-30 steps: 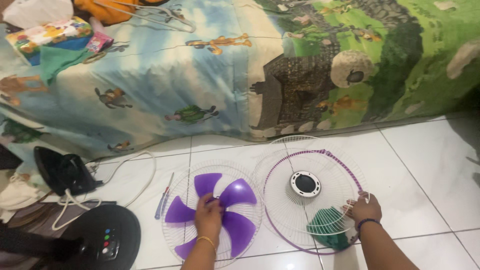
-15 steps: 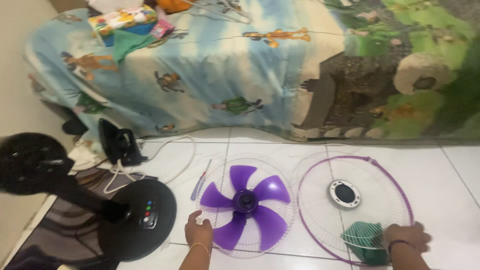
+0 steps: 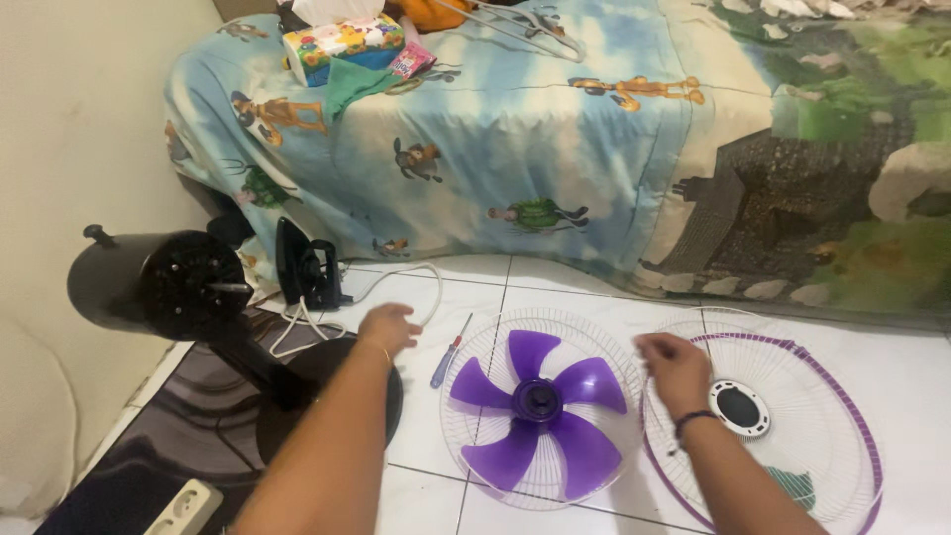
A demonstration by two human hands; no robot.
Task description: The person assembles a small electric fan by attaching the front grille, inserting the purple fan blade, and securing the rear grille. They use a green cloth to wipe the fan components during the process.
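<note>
Both hands off the guards since a second ago: left hand released, reaching toward fan motor; right hand empty above purple blade.

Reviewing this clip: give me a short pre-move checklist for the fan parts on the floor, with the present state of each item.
1. Left hand free: ok, open and holding nothing, above the floor near the screwdriver.
2. Right hand free: ok, empty, over the gap between the two grilles.
3. Purple fan blade reachable: ok, lying uncovered in the white grille.
4. Purple-rimmed grille flat on the tiles: ok.
5. Motor shaft on the black fan head bare: cannot tell, too dark.
6. White cord away from the grilles: ok, it lies near the black iron.
</note>
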